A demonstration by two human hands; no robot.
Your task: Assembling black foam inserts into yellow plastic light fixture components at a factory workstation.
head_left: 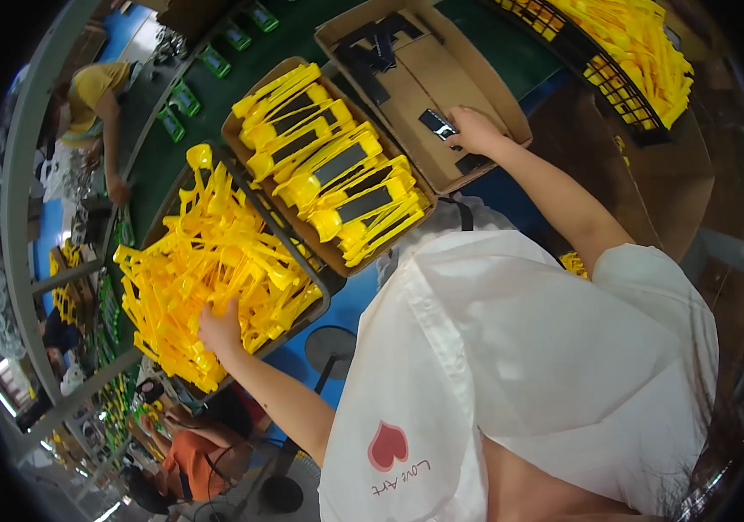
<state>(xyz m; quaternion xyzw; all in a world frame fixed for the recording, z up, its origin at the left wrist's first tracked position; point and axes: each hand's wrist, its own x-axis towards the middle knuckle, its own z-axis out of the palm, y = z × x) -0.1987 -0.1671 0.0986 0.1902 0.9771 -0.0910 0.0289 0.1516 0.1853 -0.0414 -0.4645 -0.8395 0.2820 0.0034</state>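
Beside stacked yellow holders: right hand pinches small black rectangular plastic insert, long axis slanting up-left, inside brown cardboard box. Left hand grasps loose yellow plastic frames.

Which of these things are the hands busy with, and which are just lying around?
In use:
- left hand in the pile of loose yellow plastic parts
- right hand on small black pieces in the cardboard box
- box of finished yellow parts with black inserts

Lying about:
- crate of yellow parts, far right
- green items on the bench
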